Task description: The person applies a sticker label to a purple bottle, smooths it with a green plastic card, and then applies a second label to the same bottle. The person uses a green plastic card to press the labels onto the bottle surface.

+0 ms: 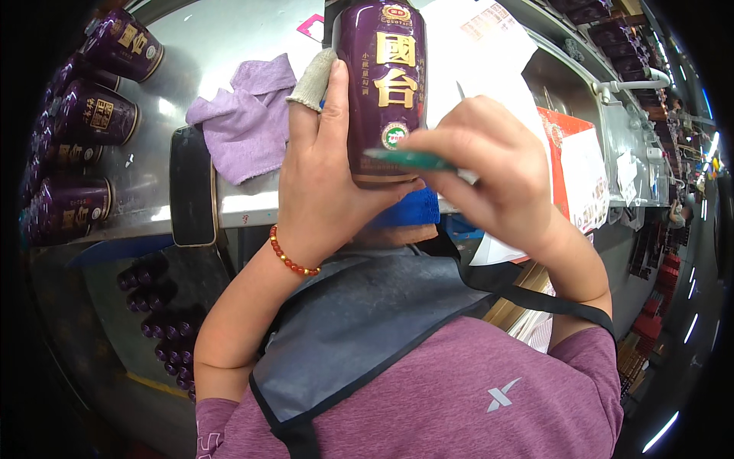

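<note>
My left hand (pixel 321 155) grips a glossy purple bottle (pixel 385 74) with raised gold characters and a small round green-and-white emblem low on its front. A knitted finger cover (pixel 314 79) sits on one finger of that hand. My right hand (pixel 487 166) pinches a slim green tool (pixel 418 159), blurred, whose tip lies over the lower front of the bottle. Whether the tip touches the surface, I cannot tell. A thin metal point (pixel 460 90) shows above the right knuckles; its link to the green tool is unclear. Blue material (pixel 410 207) lies below the bottle's base.
A crumpled lilac cloth (pixel 246 120) and a dark smartphone (pixel 193 186) lie on the metal table (pixel 155 166). Several purple bottles (pixel 97 112) line the left side. White papers (pixel 487 46) and a red printed sheet (pixel 559 155) lie right, near a sink (pixel 553 86).
</note>
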Tool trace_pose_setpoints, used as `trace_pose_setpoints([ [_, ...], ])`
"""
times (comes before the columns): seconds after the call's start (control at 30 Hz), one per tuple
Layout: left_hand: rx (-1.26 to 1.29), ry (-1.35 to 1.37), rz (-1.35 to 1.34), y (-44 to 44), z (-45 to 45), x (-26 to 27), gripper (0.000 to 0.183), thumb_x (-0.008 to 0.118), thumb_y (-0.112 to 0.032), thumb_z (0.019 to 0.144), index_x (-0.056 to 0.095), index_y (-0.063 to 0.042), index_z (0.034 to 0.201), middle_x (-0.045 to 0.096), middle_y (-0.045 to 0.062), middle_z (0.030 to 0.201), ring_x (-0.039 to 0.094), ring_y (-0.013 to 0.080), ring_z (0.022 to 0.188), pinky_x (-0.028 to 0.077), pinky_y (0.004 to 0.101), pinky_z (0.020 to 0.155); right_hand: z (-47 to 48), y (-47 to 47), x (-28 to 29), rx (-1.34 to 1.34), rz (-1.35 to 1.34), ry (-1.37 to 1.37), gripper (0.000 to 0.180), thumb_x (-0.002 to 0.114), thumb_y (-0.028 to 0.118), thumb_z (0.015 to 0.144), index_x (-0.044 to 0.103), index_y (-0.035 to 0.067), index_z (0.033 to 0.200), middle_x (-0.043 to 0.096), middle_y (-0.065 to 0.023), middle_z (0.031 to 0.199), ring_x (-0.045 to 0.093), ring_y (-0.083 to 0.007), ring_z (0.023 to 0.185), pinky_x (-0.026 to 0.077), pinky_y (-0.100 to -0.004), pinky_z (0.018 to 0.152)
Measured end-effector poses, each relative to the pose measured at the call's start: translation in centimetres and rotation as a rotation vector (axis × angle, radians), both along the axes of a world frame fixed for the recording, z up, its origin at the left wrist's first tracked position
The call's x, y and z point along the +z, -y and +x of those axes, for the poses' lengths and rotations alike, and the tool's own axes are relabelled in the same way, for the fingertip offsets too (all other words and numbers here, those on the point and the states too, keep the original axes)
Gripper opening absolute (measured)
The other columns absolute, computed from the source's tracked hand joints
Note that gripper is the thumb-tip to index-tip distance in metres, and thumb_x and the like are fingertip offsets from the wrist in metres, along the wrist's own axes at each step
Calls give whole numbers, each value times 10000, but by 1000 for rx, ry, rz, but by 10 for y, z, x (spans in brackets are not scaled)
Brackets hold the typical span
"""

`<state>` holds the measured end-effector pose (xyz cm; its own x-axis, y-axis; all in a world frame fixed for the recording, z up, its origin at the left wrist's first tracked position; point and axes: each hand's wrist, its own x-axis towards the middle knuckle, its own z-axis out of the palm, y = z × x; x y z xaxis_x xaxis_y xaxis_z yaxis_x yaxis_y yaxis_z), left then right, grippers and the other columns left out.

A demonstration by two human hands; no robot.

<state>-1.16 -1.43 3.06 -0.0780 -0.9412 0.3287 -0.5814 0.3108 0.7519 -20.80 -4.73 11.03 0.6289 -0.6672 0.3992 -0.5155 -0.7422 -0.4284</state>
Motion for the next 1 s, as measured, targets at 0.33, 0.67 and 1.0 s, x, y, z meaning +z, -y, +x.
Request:
trace_pose_setpoints([
  [0.33,-25,20,-112,4,2,-4,1342,992,-417,585,237,19,1605,429,271,1427,509,426,1275,488,451,1038,-9,10,0,-122,-96,43,216,828,106,782,753,79,982,630,-67,776,629,-240,709,499,-349,614],
  [0.67,-154,317,-529,-32,20,-19,474,835,-216,800,750,-79,1246,675,90,1293,555,293,1289,536,382,1005,-47,-22,-30,-468,420,407,209,798,121,892,745,-11,1045,714,-45,861,670,-101,749,530,-251,667],
  [1.0,-213,395,-483,3,10,11,481,826,-274,781,769,-153,1243,704,39,1259,507,301,1349,467,387,1106,-44,-28,-39,-493,417,559,240,810,103,872,729,3,1075,733,-69,926,686,-126,815,537,-264,725],
])
